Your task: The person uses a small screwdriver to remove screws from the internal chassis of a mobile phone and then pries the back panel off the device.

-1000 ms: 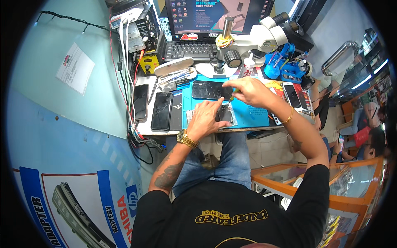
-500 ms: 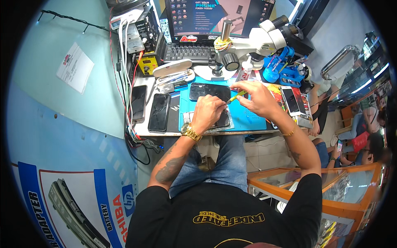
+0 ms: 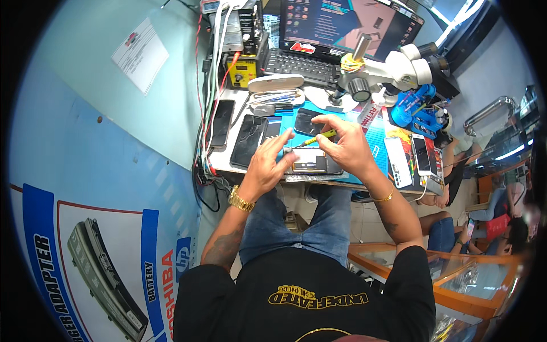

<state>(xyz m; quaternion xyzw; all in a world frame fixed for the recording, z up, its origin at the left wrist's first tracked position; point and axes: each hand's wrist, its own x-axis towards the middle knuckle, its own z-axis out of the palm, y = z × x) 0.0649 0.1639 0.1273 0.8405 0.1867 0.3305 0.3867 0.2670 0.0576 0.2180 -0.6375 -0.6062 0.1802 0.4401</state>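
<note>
My right hand (image 3: 348, 149) grips a yellow-green screwdriver (image 3: 320, 138) between thumb and fingers, its tip pointing left toward my other hand. My left hand (image 3: 265, 166) is open, thumb apart from the fingers, at the left end of an opened phone (image 3: 314, 162). That phone lies near the table's front edge with its dark inner parts showing. Whether the screwdriver tip touches anything is too small to tell. Just beyond it, a dark phone or panel (image 3: 306, 122) rests on the blue mat (image 3: 376, 139), partly covered by my right hand.
Two dark phones (image 3: 249, 140) (image 3: 221, 123) lie to the left, beside hanging cables (image 3: 208, 97). Behind stand an open case of tools (image 3: 277, 94), a microscope (image 3: 393, 73) and a laptop (image 3: 302, 67). On the right are a white phone (image 3: 398, 162) and a blue tool holder (image 3: 419, 111).
The whole view has swung, shifting the bench to the right. My left hand's fingers have spread from a pinch near the screwdriver tip, exposing more of the opened phone.
</note>
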